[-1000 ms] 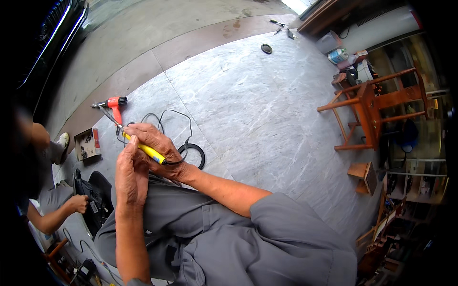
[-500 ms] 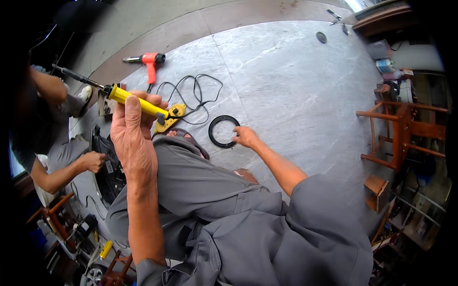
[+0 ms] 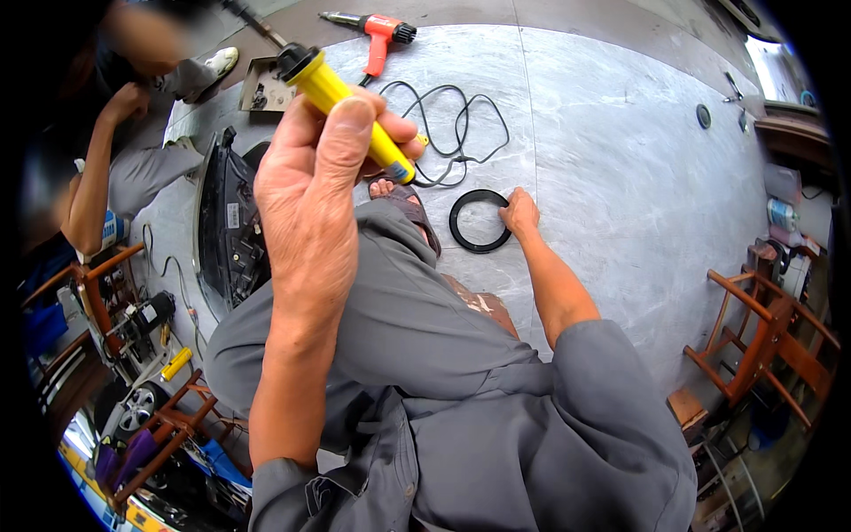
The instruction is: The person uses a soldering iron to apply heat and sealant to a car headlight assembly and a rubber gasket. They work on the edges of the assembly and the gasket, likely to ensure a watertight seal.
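Note:
My left hand (image 3: pixel 312 191) is raised and closed around the yellow handle of a soldering iron (image 3: pixel 355 115), its metal shaft pointing to the upper left. A dark cord runs from the handle's lower end. On the grey floor, my right hand (image 3: pixel 520 213) pinches the right edge of a black ring (image 3: pixel 458 232); the fingertips are partly hidden behind the hand. The ring lies in front of my sandaled foot. To the left of my left hand stands a black car headlight housing (image 3: pixel 232 217), partly hidden by my knee.
A red heat gun (image 3: pixel 379 44) lies at the far side, near loops of black cable (image 3: pixel 463 124). A co-worker's arm (image 3: pixel 93 177) and shoe are at the left, beside a shallow box (image 3: pixel 257 75). A wooden stool (image 3: pixel 758 341) stands at the right. A small black disc (image 3: pixel 703 116) lies far right.
My right hand has closed on the ring's edge. The soldering iron has come nearer to my view. The co-worker's hand has moved away from the headlight housing. My view has shifted.

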`<action>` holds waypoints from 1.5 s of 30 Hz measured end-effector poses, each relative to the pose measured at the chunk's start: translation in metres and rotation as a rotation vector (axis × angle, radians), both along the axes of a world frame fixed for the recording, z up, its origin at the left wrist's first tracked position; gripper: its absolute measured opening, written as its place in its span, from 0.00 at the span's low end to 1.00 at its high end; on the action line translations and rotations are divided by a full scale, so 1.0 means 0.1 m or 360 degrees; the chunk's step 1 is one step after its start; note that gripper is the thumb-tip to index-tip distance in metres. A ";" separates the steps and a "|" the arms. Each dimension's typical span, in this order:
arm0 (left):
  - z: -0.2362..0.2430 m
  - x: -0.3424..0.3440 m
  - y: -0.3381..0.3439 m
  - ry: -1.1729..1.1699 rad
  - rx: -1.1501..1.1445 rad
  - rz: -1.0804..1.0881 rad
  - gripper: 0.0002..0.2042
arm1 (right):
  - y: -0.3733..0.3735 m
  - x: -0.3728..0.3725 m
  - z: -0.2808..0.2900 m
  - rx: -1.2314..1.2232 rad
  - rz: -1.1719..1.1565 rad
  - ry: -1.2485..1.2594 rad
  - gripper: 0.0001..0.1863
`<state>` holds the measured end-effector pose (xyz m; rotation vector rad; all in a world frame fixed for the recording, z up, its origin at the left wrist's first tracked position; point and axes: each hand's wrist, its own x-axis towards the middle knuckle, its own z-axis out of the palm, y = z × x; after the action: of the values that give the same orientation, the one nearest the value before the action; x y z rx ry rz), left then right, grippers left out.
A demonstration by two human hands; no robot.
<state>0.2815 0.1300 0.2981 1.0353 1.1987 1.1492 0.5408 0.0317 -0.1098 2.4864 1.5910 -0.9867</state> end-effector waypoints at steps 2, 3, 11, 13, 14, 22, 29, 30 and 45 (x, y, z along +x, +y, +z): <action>-0.02 -0.01 0.01 0.0011 0.0053 0.0017 0.15 | -0.01 -0.03 0.08 0.0110 -0.0078 0.0178 0.17; -0.05 0.00 0.02 0.0010 0.0076 0.0022 0.15 | -0.04 -0.02 0.13 0.0193 -0.0106 0.0287 0.16; -0.01 0.19 0.07 -0.0196 0.0252 0.0163 0.12 | 0.18 0.49 1.69 0.0308 -0.0634 0.1471 0.13; 0.04 0.23 0.04 -0.0268 0.0283 0.0326 0.09 | 0.29 0.49 2.28 0.0643 -0.0533 0.1571 0.15; 0.09 0.20 0.02 -0.0270 0.0254 0.0282 0.09 | 0.33 0.42 2.62 0.0812 -0.0490 0.1594 0.16; 0.47 -0.36 -0.46 -0.0103 0.0178 0.0166 0.17 | 0.47 -0.70 4.01 0.1993 0.0875 0.0901 0.23; 0.44 -0.96 -0.89 -0.0279 0.0167 0.0371 0.20 | 0.44 -1.55 4.32 0.2282 0.1404 0.0566 0.26; 0.47 -1.00 -0.97 -0.0243 0.0174 0.0403 0.20 | 0.42 -1.63 4.32 0.2283 0.1463 0.0571 0.25; -0.07 -1.33 -1.34 -0.0231 0.0077 0.0889 0.10 | 0.30 -1.93 4.15 0.1965 0.1302 0.1109 0.14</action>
<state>0.1484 -0.0040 0.2911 0.6473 1.3899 1.6601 0.3479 0.0620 0.3054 1.2601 3.8404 -0.8352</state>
